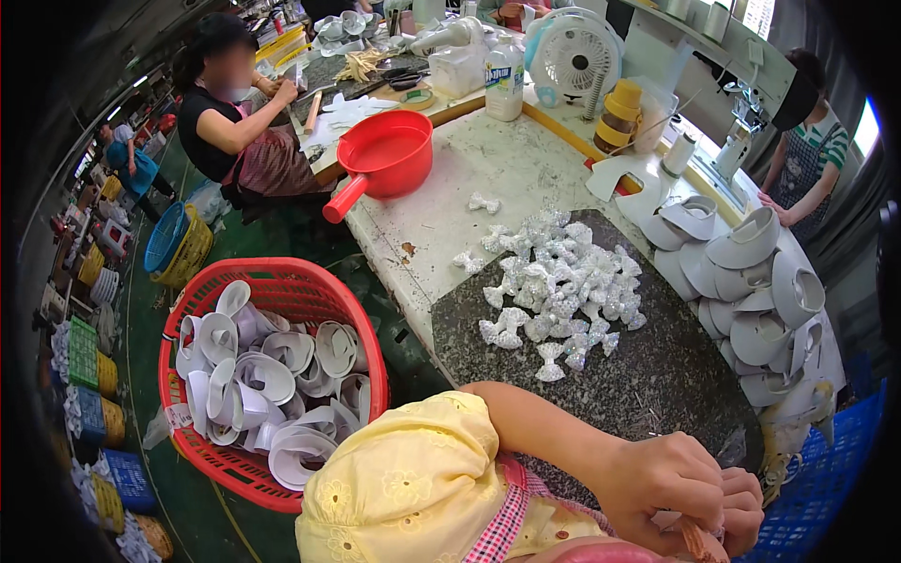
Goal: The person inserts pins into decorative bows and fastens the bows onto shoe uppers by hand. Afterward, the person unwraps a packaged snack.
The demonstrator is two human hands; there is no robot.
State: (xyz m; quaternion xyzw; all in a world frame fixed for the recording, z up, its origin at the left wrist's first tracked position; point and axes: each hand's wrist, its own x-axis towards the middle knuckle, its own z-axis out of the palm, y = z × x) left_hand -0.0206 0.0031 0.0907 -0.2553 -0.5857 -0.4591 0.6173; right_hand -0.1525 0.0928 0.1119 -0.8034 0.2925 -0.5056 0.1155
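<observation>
My left hand (662,483) is closed at the lower right, near the front edge of the dark speckled stone slab (690,380). Pressed against it are the curled fingers of my right hand (743,507), mostly hidden behind. A reddish-brown, ridged strip (694,537) shows below the fingers, along with a small pale bit; I cannot make out what either is. Beyond my forearm, a heap of glittery white bows (572,281) lies on the slab. One loose bow (483,203) sits apart on the white tabletop (460,155).
Left of the table stands a red basket (377,375) of curled white pieces. A red dipper (389,155) overhangs the table edge. Stacked white curved pieces (751,272) line the right side, above a blue crate (845,469). A fan (574,61) and bottle (504,80) stand behind. Co-workers sit around.
</observation>
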